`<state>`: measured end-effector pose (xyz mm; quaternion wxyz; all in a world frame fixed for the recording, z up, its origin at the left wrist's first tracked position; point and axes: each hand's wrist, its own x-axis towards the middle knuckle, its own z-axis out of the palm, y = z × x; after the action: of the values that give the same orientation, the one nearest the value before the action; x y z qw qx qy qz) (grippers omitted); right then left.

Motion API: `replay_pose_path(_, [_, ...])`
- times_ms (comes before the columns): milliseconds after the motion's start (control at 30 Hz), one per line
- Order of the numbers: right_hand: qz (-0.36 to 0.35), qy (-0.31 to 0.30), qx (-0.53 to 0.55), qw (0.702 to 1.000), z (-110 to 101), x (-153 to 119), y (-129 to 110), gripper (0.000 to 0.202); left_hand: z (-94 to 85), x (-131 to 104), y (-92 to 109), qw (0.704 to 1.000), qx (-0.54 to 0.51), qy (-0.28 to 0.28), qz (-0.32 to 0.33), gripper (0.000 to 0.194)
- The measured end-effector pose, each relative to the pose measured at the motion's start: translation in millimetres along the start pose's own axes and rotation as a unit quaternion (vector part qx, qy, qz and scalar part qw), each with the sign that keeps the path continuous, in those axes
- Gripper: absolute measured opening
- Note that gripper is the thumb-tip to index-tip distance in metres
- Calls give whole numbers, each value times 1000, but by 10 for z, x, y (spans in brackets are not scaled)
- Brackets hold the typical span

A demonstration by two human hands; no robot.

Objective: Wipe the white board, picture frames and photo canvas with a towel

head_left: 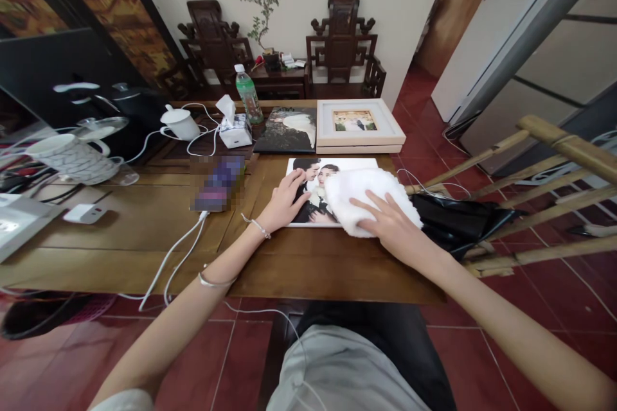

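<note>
A glossy photo panel [301, 213] showing a couple lies flat on the wooden table in front of me. My left hand [284, 202] rests on its left side, fingers stretched out and apart, holding nothing. Over the panel's right part lies a fluffy white cloth [402, 196], which hides that area and reaches past the right edge. My right hand [380, 218] presses on top of this cloth with spread fingers; it is not wrapped around it. Behind the panel are a dark photo panel [284, 131] and a white-framed picture [332, 140].
On the left stand a phone [219, 183] with a white cable, a charger [84, 213], a patterned mug [72, 157], a lidded cup [179, 122], a tissue box [235, 133] and a bottle [248, 96]. A black bag [453, 221] and a bamboo chair [544, 135] are to the right.
</note>
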<state>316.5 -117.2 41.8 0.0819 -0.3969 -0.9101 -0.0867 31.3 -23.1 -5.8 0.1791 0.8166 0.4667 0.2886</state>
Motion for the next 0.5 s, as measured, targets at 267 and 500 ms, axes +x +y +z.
replay_pose_path(267, [41,-37,-15,998,62,654,683,58,-40,82,-75,1000,4,-19,0,52])
replay_pose_path(500, [59,-45,-21,997,94,821,763,58,-34,80,-31,1000,4,-3,-12,49])
